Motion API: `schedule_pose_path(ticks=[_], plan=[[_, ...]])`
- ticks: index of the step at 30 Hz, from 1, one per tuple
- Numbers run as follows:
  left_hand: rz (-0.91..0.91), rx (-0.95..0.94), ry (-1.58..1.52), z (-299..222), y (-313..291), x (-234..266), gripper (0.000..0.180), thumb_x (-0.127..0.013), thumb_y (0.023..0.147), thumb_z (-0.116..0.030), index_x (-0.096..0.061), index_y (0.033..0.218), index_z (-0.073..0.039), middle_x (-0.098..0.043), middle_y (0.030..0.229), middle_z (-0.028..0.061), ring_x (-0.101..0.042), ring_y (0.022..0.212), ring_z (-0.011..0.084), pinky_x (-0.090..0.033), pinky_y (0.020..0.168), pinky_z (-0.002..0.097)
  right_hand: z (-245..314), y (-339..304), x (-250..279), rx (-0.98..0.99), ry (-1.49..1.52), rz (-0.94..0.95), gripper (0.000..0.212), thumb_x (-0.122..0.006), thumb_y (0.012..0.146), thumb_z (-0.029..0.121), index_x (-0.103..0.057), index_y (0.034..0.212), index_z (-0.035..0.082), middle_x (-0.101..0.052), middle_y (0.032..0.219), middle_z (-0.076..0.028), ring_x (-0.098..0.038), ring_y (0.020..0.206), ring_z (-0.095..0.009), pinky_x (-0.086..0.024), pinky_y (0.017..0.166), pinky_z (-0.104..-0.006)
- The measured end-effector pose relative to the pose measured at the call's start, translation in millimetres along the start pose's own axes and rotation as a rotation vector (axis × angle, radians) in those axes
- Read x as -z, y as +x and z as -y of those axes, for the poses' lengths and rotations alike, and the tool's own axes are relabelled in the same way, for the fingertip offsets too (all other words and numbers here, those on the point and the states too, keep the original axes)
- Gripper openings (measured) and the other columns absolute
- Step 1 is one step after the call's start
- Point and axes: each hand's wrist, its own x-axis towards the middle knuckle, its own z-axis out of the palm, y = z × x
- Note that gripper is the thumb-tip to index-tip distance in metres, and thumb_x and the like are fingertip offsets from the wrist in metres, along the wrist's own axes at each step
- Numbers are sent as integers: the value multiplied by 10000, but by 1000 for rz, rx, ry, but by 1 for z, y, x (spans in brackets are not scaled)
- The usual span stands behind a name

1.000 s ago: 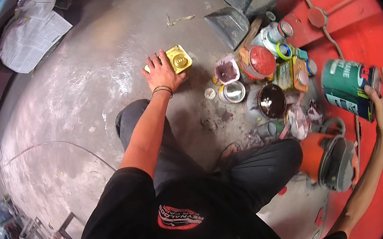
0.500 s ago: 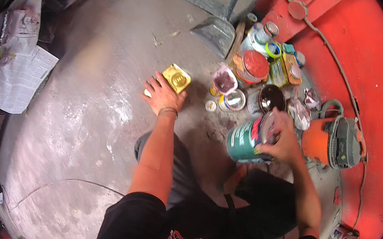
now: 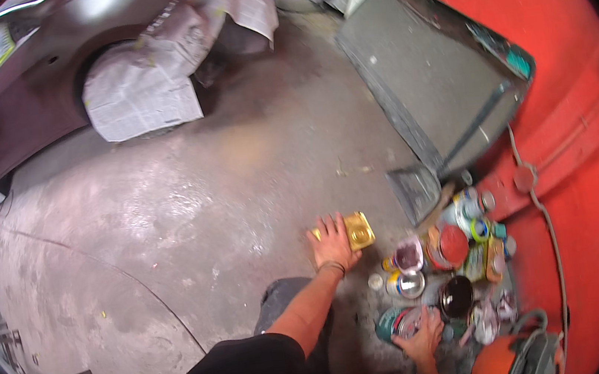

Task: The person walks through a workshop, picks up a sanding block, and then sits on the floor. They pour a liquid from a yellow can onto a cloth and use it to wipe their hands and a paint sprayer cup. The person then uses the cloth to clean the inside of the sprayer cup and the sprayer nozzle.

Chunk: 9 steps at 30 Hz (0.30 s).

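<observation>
My left hand [image 3: 332,244] lies on a gold rectangular tin [image 3: 360,230] on the floor, fingers spread across its left part. A round raised cap shows on the tin's uncovered side. My right hand [image 3: 424,335] grips a green paint can [image 3: 389,324] by its top, thumb and fingers around the rim. The can looks nearly upright, low beside the other cans; whether it touches the floor is hidden. Just beyond it stand a can with a dark glossy top [image 3: 456,296], a can with a silvery top [image 3: 410,285] and a tub stained purplish [image 3: 408,254].
A red-topped can [image 3: 453,246] and several bottles stand farther right. Behind them are a dustpan [image 3: 415,191] and a large grey panel [image 3: 442,72] by the red wall [image 3: 591,248]. An orange vacuum [image 3: 497,363] sits lower right. A paper-masked car [image 3: 35,107] is far left.
My view has swung toward the far left, bringing the car into sight. The green can, tilted in my right hand before, is now more upright and lower. My left hand stays on the gold tin.
</observation>
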Motion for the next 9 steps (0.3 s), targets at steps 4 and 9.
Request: schedule_pose_path(ticks=[4, 9], plan=[[7, 3, -10, -2, -3, 6, 1161, -792, 739, -640, -266, 1626, -107, -368, 1610, 156, -278, 1531, 363, -265, 1160, 670, -2, -3, -6, -10, -50, -1, 1282, -973, 493, 491, -368, 1579, 182, -287, 1595, -228, -285, 1434, -501, -373, 1085, -694], [75, 28, -24, -3, -5, 13, 1187, -797, 739, -650, -229, 1641, -127, -348, 1631, 142, -250, 1548, 364, -219, 1191, 677, -19, 20, 2, -31, 49, 177, 1338, -901, 542, 729, -306, 1623, 211, -252, 1612, -252, -267, 1464, -482, -280, 1113, -741]])
